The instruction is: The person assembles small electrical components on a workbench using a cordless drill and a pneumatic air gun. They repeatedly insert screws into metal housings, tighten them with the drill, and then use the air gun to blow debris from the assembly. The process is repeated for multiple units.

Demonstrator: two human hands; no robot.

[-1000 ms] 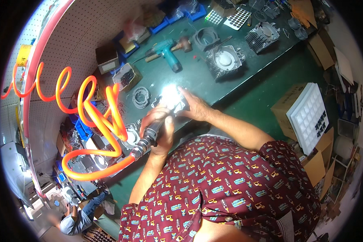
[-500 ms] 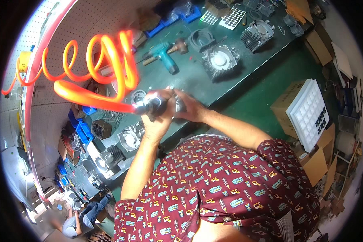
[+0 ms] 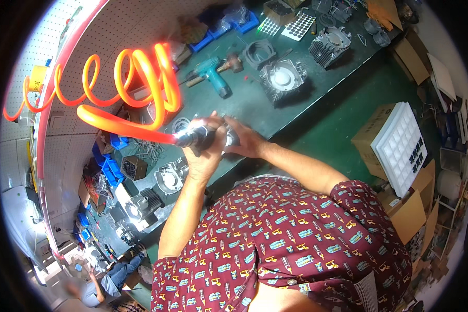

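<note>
Over the green workbench (image 3: 255,117), my left hand (image 3: 207,158) is wrapped round a black and silver air tool (image 3: 195,136). An orange coiled air hose (image 3: 125,127) joins its end. My right hand (image 3: 249,141) is closed beside the left, on a grey metal part (image 3: 232,137) between the two hands. Fingers cover most of that part, so its shape and the tool's far end are hidden. A metal ring-like piece (image 3: 181,125) lies just beyond the tool. Left of my left forearm sits a silver engine casting (image 3: 169,178).
A teal power drill (image 3: 213,75) and a mallet (image 3: 231,62) lie farther back. Finned engine castings (image 3: 282,78) stand on the right side of the bench. Blue bins (image 3: 109,169) line the left. A white tray (image 3: 400,148) leans on a carton. A co-worker (image 3: 106,286) sits far left.
Both hands hold the same grip in nearly the same place. The hose coils have swayed slightly right. At the lower left, the co-worker's arm has shifted.
</note>
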